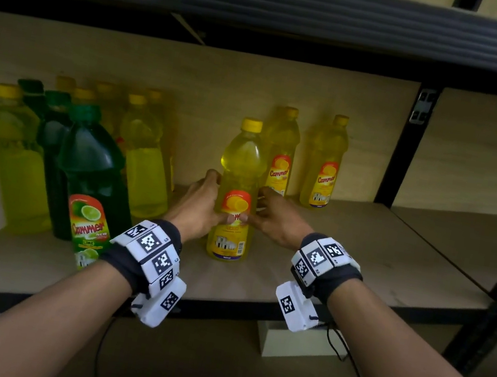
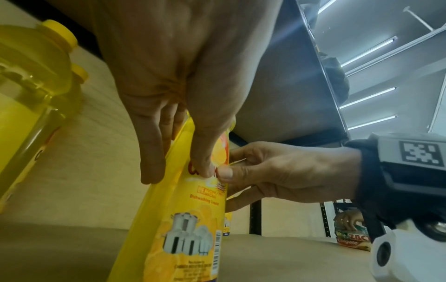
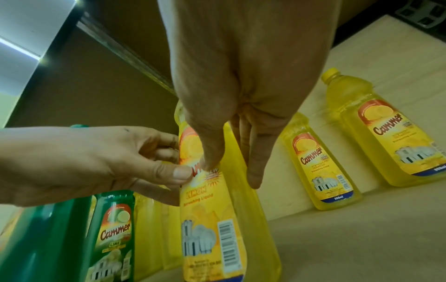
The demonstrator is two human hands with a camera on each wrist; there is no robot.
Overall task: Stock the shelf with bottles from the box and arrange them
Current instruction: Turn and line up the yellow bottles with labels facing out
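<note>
A yellow lemon dish-liquid bottle (image 1: 237,193) stands upright on the wooden shelf board (image 1: 362,247), near the middle. My left hand (image 1: 216,198) holds its left side and my right hand (image 1: 254,206) its right side. Both thumbs press the front label and nearly touch. The left wrist view shows the left hand (image 2: 178,171) with its thumb on the label and fingers along the bottle (image 2: 188,229). In the right wrist view the right hand (image 3: 231,171) grips the bottle (image 3: 205,219) the same way.
Two yellow bottles (image 1: 278,157) (image 1: 324,168) stand against the back wall to the right. Green lime bottles (image 1: 92,169) and several yellow ones (image 1: 144,154) crowd the left. A black post (image 1: 409,143) bounds the bay on the right, and the upper shelf beam (image 1: 271,4) hangs low overhead.
</note>
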